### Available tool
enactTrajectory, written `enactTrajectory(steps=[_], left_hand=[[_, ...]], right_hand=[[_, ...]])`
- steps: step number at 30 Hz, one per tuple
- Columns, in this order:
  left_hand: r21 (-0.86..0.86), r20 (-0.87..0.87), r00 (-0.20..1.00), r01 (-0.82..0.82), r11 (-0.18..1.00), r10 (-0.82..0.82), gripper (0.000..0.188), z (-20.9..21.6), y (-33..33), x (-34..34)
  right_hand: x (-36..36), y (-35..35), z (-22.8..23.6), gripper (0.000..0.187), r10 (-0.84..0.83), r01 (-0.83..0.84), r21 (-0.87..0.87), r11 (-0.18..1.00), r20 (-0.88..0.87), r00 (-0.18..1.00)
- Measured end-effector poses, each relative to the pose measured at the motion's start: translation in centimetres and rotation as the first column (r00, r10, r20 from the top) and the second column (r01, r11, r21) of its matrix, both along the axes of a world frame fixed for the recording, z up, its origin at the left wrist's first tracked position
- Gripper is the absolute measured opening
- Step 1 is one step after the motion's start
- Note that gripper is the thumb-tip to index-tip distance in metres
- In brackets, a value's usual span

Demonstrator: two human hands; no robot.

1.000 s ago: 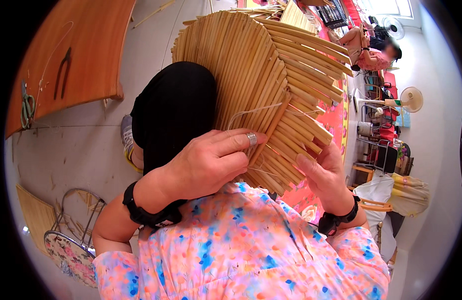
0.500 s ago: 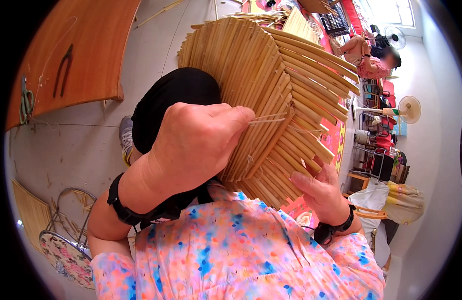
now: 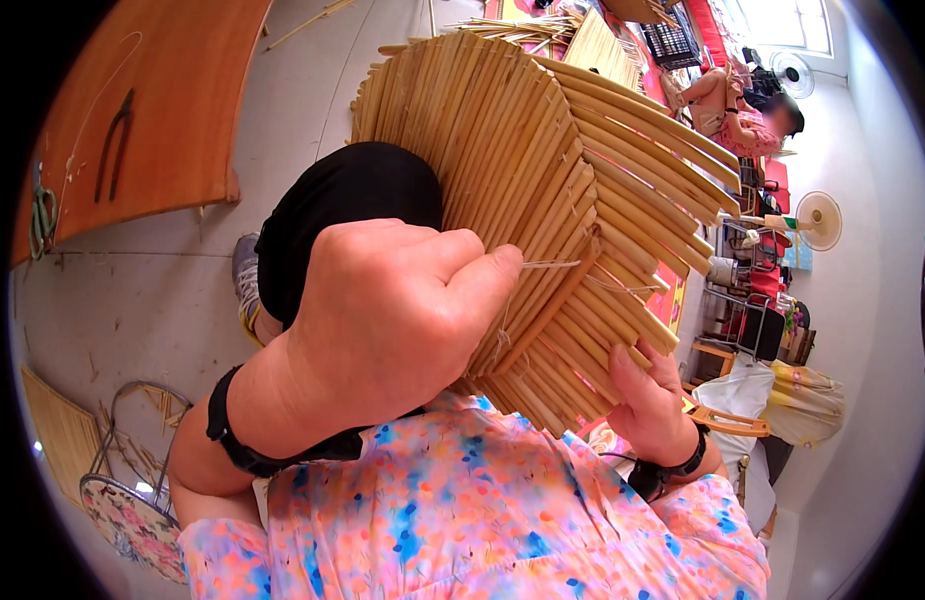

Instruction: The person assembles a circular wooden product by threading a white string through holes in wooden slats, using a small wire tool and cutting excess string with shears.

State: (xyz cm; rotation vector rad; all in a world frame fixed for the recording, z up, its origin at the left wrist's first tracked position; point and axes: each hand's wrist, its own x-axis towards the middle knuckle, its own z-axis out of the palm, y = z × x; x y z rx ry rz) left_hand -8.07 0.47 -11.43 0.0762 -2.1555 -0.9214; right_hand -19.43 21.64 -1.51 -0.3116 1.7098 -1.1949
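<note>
A brown wooden table is standing at the left. The stick panel is resting beside the person's black-clad knee. The left hand is pinching white thread in its fingertips — the thread is pointing right, toward the bent seam. The right hand, farther off, is clamping the panel's right edge. The panel is looking tan and stripy — its stick ends are poking out unevenly.

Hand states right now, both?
Left hand: closed, pinching the thin whitish thread.
Right hand: closed, holding the edge of the tied stalk panel.
</note>
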Motion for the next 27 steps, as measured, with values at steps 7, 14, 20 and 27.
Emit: enactTrajectory(steps=[7,14,20,27], left_hand=[[-0.020,-0.009,1.000,0.004,1.000,-0.004,0.024,0.1,-0.1,-0.2],[-0.084,0.011,0.999,0.036,0.996,-0.035,0.025,0.4,-0.6,-0.3],[-0.103,-0.007,0.995,0.102,0.989,-0.103,0.024,0.8,-1.0,-0.5],[-0.033,0.097,0.974,0.210,0.977,-0.206,0.016,1.3,-2.3,-0.6]], right_hand=[[0.0,-0.1,-0.1,0.048,-0.004,0.013,-0.101,0.995,0.082,0.997],[-0.2,0.2,-0.5,0.048,0.035,-0.020,-0.157,0.987,0.095,0.995],[0.0,0.0,-0.7,0.047,0.014,0.003,-0.154,0.988,0.105,0.994],[0.1,0.2,-1.1,0.046,-0.031,0.050,-0.122,0.991,0.157,0.987]])
